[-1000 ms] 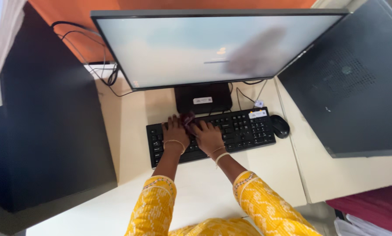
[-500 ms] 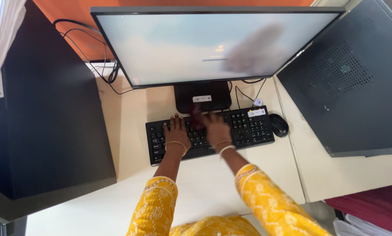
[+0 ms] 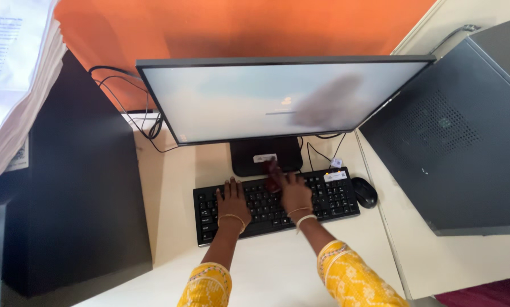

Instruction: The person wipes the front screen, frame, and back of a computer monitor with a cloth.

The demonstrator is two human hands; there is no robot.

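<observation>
Both hands are down on the black keyboard (image 3: 277, 203), which sits in the lower middle of the frame on the cream desk (image 3: 175, 187). Left hand (image 3: 232, 202) lies flat, fingers spread over the left-side keys, holding nothing. Right hand (image 3: 295, 192) presses a dark reddish cloth (image 3: 273, 176) against the keyboard's top edge, right in front of the monitor stand (image 3: 266, 154). Monitor (image 3: 277, 96) fills the centre, black mouse (image 3: 365, 192) just right of the keyboard, black computer towers at left (image 3: 78, 193) and right (image 3: 454, 136), orange wall (image 3: 238, 28) up top
</observation>
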